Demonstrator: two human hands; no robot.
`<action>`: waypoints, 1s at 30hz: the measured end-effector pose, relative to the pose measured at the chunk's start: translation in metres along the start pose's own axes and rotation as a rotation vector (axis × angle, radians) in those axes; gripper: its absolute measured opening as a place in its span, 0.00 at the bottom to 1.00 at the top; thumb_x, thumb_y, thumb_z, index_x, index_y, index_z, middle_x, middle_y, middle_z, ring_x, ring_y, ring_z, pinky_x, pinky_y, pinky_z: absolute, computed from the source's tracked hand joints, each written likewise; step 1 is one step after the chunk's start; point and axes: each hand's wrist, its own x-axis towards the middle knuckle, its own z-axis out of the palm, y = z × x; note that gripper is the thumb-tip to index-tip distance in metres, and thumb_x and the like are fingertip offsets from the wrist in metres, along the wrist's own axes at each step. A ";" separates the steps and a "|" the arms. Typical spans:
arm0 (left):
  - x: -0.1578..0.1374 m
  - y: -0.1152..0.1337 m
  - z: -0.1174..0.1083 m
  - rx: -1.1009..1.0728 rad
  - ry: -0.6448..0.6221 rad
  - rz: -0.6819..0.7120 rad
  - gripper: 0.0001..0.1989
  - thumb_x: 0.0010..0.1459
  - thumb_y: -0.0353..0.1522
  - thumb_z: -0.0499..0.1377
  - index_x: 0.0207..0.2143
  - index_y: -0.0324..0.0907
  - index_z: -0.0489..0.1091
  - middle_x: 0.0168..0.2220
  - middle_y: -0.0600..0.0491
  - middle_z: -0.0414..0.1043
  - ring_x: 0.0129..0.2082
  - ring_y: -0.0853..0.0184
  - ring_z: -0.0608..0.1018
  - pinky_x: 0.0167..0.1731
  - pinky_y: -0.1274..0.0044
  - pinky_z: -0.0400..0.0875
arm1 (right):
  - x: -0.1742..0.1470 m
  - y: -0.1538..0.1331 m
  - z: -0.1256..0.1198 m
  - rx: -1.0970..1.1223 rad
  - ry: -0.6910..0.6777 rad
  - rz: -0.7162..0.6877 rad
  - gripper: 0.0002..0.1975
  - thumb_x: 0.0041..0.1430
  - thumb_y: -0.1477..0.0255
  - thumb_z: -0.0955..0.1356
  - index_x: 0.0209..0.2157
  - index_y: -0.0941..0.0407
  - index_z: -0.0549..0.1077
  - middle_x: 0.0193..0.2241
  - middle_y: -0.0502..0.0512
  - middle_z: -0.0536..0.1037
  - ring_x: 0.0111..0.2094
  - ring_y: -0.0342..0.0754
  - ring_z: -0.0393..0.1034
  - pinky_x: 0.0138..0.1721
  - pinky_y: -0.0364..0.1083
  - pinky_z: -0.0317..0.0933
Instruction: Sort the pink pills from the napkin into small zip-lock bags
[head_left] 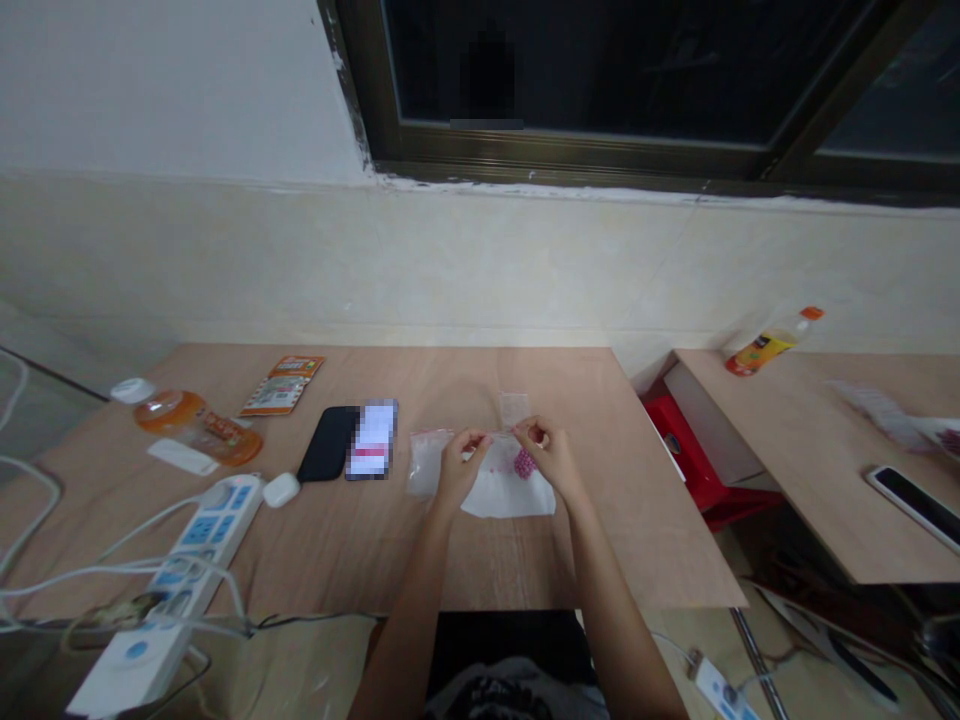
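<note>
Your left hand point(459, 465): fingertips pinched together, contents too small to tell. Your right hand point(553, 458): likewise. Pink beaded cluster point(524, 463): one o'clock on your white sheet point(510, 503), apparently part-made. Pink specks point(493, 466): eleven o'clock, seemingly unused.

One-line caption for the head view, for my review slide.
Left hand and right hand, close together over a white sheet with a pink cluster, on a wood-grained table.
</note>
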 end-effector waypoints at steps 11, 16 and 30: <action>0.001 -0.001 0.000 -0.093 0.051 -0.049 0.08 0.52 0.37 0.62 0.30 0.41 0.76 0.30 0.50 0.78 0.33 0.66 0.77 0.35 0.77 0.68 | -0.009 0.011 -0.005 -0.019 0.000 0.050 0.17 0.58 0.59 0.65 0.32 0.58 0.77 0.20 0.51 0.70 0.24 0.45 0.63 0.27 0.42 0.55; 0.002 -0.004 -0.002 -0.127 0.093 -0.066 0.09 0.54 0.37 0.61 0.31 0.40 0.75 0.31 0.50 0.77 0.33 0.66 0.77 0.35 0.77 0.69 | -0.033 0.045 -0.016 -0.110 -0.013 0.160 0.17 0.56 0.58 0.65 0.30 0.58 0.76 0.18 0.48 0.67 0.21 0.43 0.60 0.25 0.42 0.52; 0.002 -0.004 -0.004 -0.165 0.130 -0.099 0.11 0.52 0.39 0.62 0.31 0.40 0.74 0.31 0.50 0.77 0.33 0.66 0.77 0.35 0.77 0.68 | -0.060 0.080 -0.008 -0.457 -0.088 0.232 0.12 0.57 0.61 0.65 0.32 0.53 0.77 0.21 0.48 0.72 0.24 0.45 0.65 0.30 0.42 0.51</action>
